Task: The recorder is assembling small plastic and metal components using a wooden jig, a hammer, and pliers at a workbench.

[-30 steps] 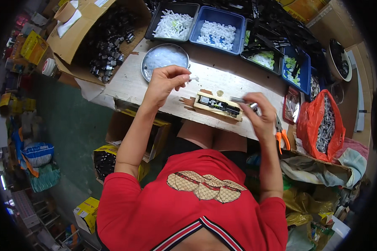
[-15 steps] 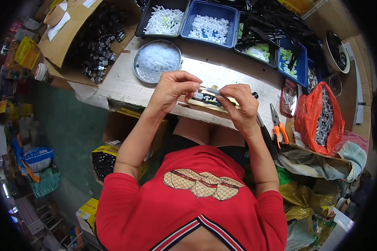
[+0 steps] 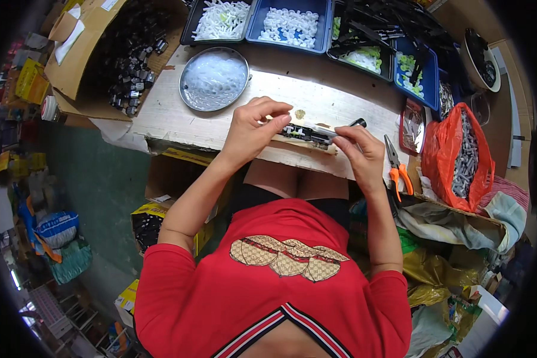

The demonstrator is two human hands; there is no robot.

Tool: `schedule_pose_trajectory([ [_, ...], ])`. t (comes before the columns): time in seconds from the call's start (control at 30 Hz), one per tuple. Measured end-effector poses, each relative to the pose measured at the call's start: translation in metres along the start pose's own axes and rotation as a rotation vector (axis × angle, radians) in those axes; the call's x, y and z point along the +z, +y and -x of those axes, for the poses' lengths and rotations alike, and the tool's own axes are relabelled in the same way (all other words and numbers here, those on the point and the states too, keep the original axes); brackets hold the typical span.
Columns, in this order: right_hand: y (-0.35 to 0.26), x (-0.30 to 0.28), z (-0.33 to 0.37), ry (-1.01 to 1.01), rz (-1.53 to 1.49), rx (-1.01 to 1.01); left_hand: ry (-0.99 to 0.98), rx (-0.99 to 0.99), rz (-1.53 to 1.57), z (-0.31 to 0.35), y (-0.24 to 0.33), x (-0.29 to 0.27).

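A slim black mechanism with small white and green parts (image 3: 297,130) lies in a light wooden holder (image 3: 307,144) at the table's front edge. My left hand (image 3: 252,130) is at its left end, thumb and forefinger curled together; what they pinch, if anything, is hidden. At the other end, my right hand (image 3: 363,154) grips a small grey tube-like part (image 3: 324,130) between thumb and fingers. Just behind the right fingers shows a black rounded tip (image 3: 358,122). Pliers with orange handles (image 3: 398,170) lie to the right of that hand.
Behind the hands stands a round metal dish of clear grease-like stuff (image 3: 213,80). Blue trays (image 3: 323,48) with small white parts line the back. A red bag of grey parts (image 3: 434,149) is at right, a carton of black parts (image 3: 71,68) at left.
My hands have moved apart, the right one going right and slightly down. The grey part, held between both hands before, is now at the right fingertips. The whole view has shifted slightly.
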State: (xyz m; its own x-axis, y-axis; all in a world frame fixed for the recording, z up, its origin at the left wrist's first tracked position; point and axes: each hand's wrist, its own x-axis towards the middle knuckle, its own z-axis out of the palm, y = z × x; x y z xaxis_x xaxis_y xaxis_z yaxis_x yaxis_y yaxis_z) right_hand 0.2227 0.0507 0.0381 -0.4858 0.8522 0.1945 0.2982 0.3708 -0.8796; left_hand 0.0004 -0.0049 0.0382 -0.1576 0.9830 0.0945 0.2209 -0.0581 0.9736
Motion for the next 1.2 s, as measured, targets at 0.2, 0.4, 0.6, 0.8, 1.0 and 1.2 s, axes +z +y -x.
schedule_pose_trajectory([
  [0.2, 0.016, -0.002, 0.009, 0.028, 0.024, 0.108, 0.015, 0.311, -0.513, 0.003, -0.025, 0.023],
  [0.4, 0.018, 0.005, 0.006, -0.004, 0.077, 0.053, 0.026, 0.274, -0.539, 0.004, -0.032, 0.029],
  [0.6, 0.014, 0.008, 0.001, -0.026, 0.163, -0.031, 0.032, 0.250, -0.521, 0.004, -0.031, 0.030],
  [0.8, 0.016, 0.009, 0.001, -0.049, 0.202, -0.026, 0.030, 0.265, -0.530, 0.005, -0.032, 0.029],
  [1.0, 0.016, 0.009, 0.000, -0.089, 0.036, 0.236, 0.015, 0.368, -0.582, 0.006, -0.033, 0.029],
  [1.2, 0.024, 0.012, -0.006, -0.121, 0.062, 0.541, 0.040, 0.469, -0.645, 0.008, -0.036, 0.031],
])
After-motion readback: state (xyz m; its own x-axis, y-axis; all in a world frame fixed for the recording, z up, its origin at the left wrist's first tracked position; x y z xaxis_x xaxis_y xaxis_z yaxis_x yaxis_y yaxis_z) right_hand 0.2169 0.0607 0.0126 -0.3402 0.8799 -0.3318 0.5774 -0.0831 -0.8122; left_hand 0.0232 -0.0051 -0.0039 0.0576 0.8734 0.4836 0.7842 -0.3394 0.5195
